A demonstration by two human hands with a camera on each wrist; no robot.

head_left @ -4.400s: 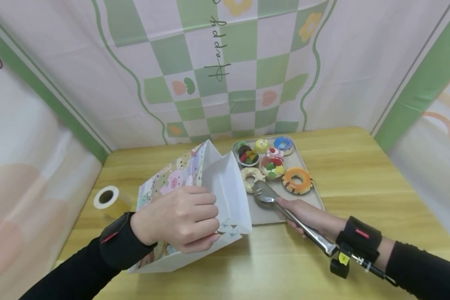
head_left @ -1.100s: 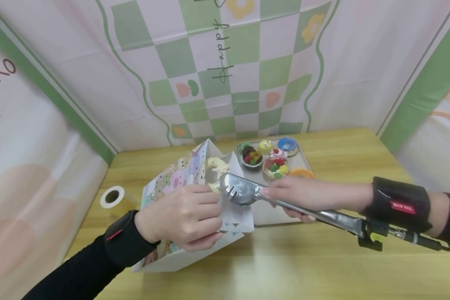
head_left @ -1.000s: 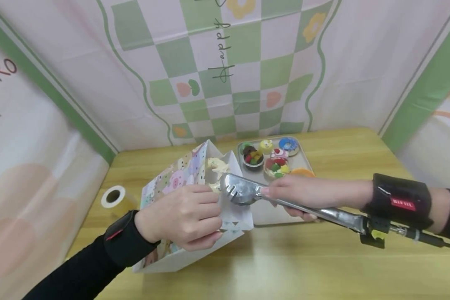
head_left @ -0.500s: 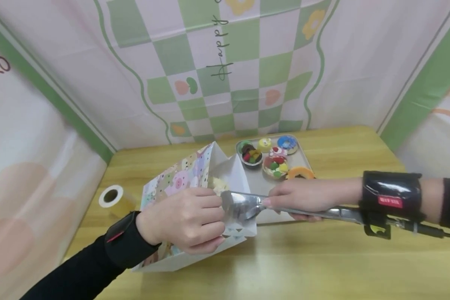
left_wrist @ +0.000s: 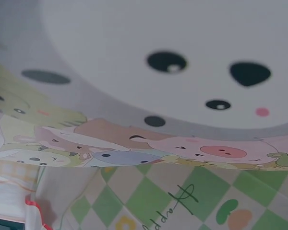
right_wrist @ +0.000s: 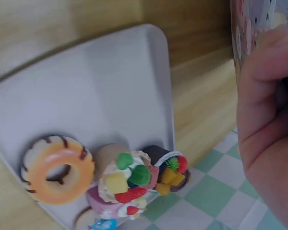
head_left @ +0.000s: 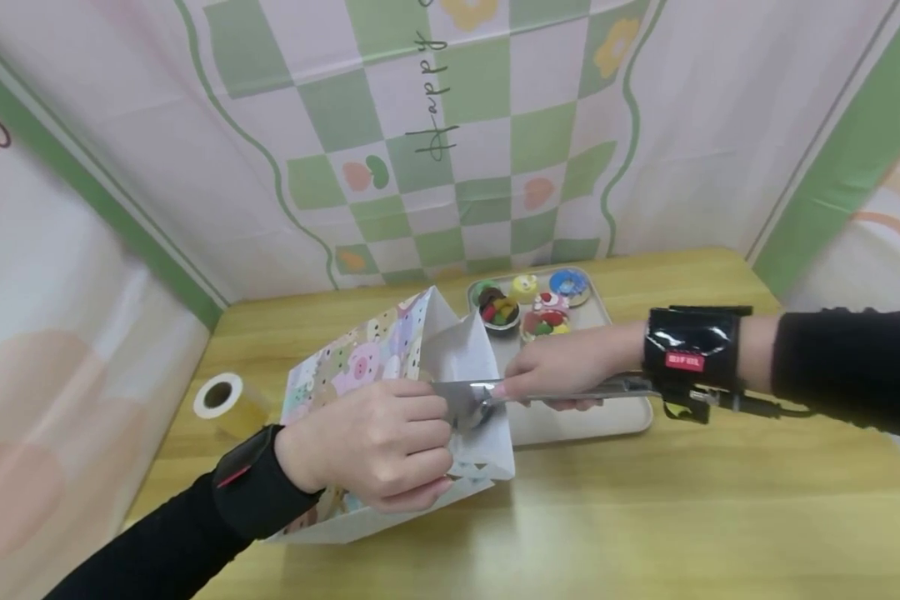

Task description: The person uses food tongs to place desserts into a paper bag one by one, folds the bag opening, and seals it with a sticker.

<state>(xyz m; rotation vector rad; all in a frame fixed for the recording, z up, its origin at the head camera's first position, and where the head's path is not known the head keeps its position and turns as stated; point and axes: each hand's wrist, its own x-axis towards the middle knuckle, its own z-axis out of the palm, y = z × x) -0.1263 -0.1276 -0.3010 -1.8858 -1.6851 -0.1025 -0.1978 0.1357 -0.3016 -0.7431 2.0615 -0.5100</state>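
A paper bag (head_left: 363,354) printed with cartoon animals lies tilted on the table, its white-lined mouth facing right. My left hand (head_left: 378,446) grips the bag's near edge at the mouth, fingers curled. In the left wrist view the printed bag side (left_wrist: 158,96) fills the upper part. Metal tongs (head_left: 461,402) are held in my right hand (head_left: 558,367), their heads reaching into the bag's mouth. The tips are hidden behind my left hand and the bag wall, and no cream-coloured doughnut shows. In the right wrist view curled fingers (right_wrist: 266,91) appear beside the bag.
Behind my right hand is a beige tray (head_left: 615,421) with toy sweets: an orange striped doughnut (right_wrist: 81,167), a blue doughnut (head_left: 570,285), a fruit-topped dark cup (right_wrist: 170,172) and several others. A roll of labels (head_left: 228,404) stands left of the bag. A printed curtain (head_left: 480,150) hangs behind the table.
The tongs took the cream-coloured doughnut from the tray to the bag's mouth. My right hand has since moved further left, pushing the tongs deeper, and the doughnut has dropped from sight. My left hand stays put.
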